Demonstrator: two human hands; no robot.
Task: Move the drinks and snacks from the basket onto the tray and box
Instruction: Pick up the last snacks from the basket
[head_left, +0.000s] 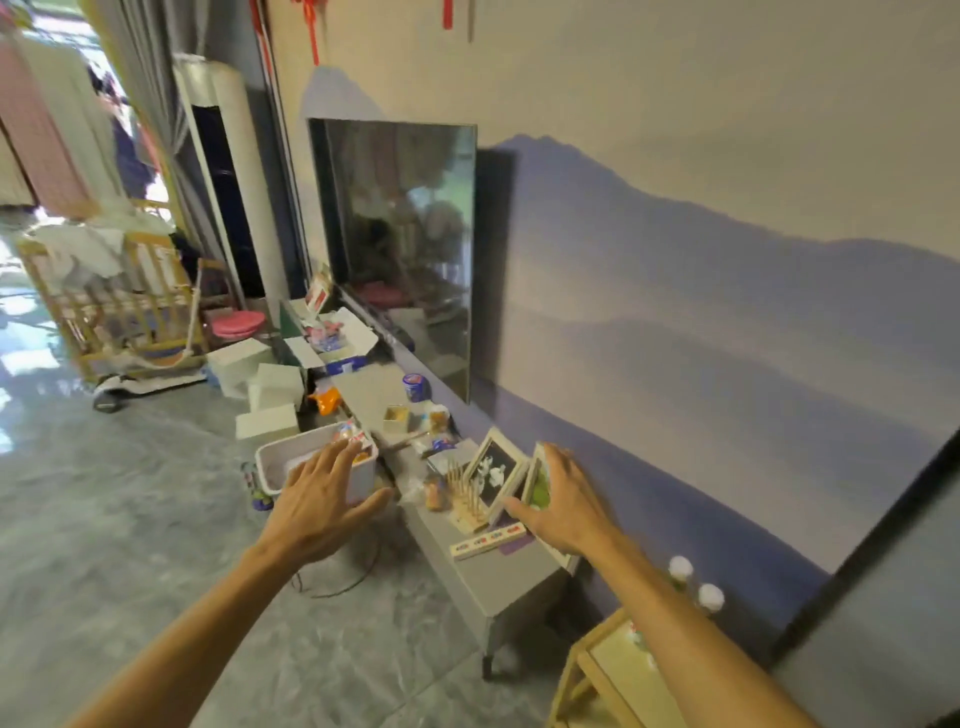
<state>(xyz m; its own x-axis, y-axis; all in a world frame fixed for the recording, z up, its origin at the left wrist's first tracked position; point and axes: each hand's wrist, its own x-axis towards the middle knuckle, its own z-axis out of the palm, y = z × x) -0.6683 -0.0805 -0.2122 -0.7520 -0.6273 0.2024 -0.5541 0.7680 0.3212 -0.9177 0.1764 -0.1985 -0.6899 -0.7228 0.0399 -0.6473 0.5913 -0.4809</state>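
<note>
A white plastic basket (283, 453) stands beside the low grey TV cabinet (498, 577), with snack packets (349, 434) showing at its far end. My left hand (322, 501) hovers over the basket's near corner, fingers spread and holding nothing. My right hand (563, 499) is open with straight fingers, in front of a white-framed picture with a green image (539, 488) that leans on the cabinet; contact is unclear. Small snacks (439, 418) and a blue can (414, 387) lie further along the cabinet top. An open white box (358, 335) with items sits at the far end.
A large TV (400, 249) stands against the wall. A second framed picture (493, 470), a wooden peg rack (462, 493) and a long tile strip (491, 540) crowd the cabinet's near end. White boxes (270, 387) lie on the floor. A wooden shelf with two bottles (696, 582) is at lower right.
</note>
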